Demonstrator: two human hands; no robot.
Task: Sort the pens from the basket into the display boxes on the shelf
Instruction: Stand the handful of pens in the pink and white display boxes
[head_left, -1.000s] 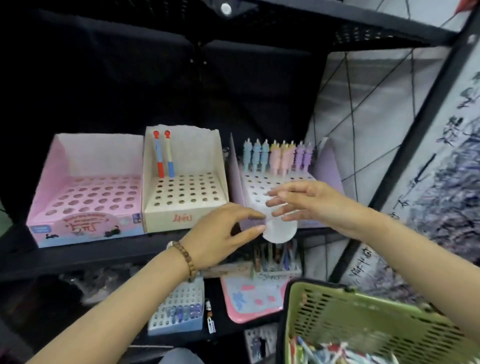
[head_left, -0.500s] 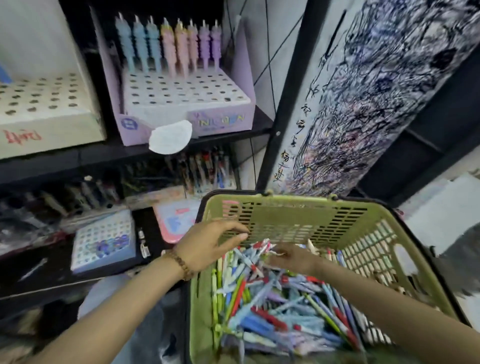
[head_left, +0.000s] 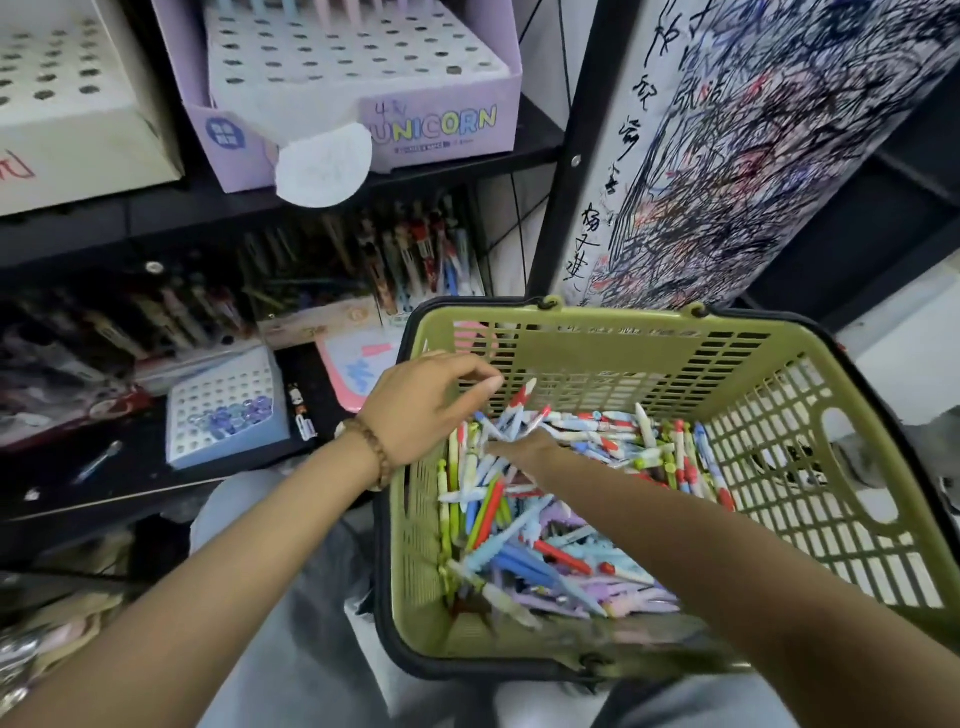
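Pens (head_left: 519, 545) heaped in green basket (head_left: 675, 332); left hand (head_left: 421, 410) hovers over them, fingers (head_left: 483, 387) loosely curled, empty; right hand (head_left: 519, 448) buried in heap, grip unreadable, so a blind grab risks lifting mixed kinds or flicking pens overboard.

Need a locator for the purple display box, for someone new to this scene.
Find the black shelf beside the green basket. Two boxes stand side by side on its upper level; the purple box is the right one. Unlike the cream box beside it, its front reads UNICORN and a round white tag hangs from it.
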